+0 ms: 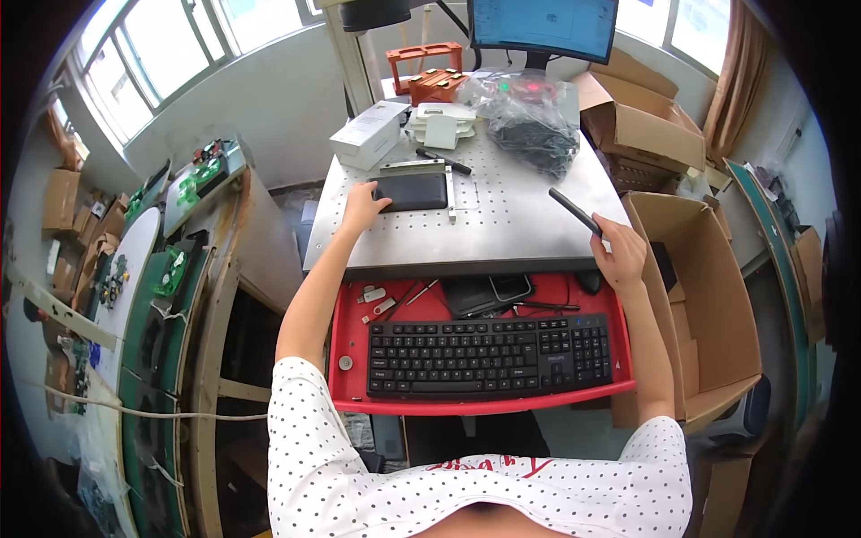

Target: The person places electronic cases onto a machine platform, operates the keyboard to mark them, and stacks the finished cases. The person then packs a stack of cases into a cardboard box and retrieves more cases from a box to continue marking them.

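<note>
I had left hand [363, 207] on black case [417, 192], left edge, clamping indeterminable; rightward past bare tabletop [525, 231], right hand [620, 255] clamped rod [572, 211].

We note our bare left hand [361, 207] reaching forward, thumb and fingertips directed rightward. Behind it, our left forearm [320, 278] angles back to a short white, dark-dotted sleeve [309, 421]. Our bare right hand [621, 254], well apart and nearer our torso than the left, is curled, pinching at its front-left. Directly behind it, our right forearm [650, 345] runs back, slanting slightly outward.
</note>
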A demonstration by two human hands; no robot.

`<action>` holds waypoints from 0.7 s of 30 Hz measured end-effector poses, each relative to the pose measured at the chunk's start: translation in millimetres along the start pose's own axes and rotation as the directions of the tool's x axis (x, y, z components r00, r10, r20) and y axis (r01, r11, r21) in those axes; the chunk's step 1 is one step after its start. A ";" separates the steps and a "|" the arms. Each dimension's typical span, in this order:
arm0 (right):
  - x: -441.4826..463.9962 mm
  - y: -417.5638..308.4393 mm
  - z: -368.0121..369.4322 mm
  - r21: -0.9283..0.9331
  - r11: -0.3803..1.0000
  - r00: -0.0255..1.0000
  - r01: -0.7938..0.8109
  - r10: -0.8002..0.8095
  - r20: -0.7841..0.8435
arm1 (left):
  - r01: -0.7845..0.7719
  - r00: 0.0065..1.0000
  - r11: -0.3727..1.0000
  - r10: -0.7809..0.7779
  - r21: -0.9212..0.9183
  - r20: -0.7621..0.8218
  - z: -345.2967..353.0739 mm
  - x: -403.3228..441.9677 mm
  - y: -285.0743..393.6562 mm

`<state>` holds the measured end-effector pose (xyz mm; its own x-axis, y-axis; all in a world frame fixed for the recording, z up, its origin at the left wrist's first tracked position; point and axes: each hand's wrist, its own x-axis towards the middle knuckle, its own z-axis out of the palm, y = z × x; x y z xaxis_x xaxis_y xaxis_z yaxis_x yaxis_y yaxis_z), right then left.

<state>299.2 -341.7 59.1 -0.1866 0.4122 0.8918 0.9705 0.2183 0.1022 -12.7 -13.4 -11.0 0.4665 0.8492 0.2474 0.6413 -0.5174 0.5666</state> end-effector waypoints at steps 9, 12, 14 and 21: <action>0.5 1.6 9.8 0.030 0.998 0.997 0.053 -0.055 0.058 | -0.112 0.991 0.986 0.119 0.121 -0.053 6.6 -3.9 13.1; 3.9 3.2 14.0 0.025 0.997 0.995 0.076 -0.077 0.067 | -0.093 0.995 0.987 0.097 0.128 -0.028 5.2 4.3 12.8; 7.1 8.7 21.0 -0.001 0.994 0.993 0.109 -0.109 0.054 | -0.087 0.996 0.987 0.090 0.137 -0.019 6.7 12.1 10.5; -4.5 36.0 86.8 -0.182 0.952 0.959 0.247 -0.212 0.190 | -0.117 0.988 0.975 0.133 0.189 -0.080 14.7 18.1 -1.5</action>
<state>321.7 -258.9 20.5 -0.4138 0.5165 0.7497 0.9055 0.1481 0.3977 3.8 1.2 -18.9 0.4979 0.7783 0.3825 0.6860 -0.6233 0.3753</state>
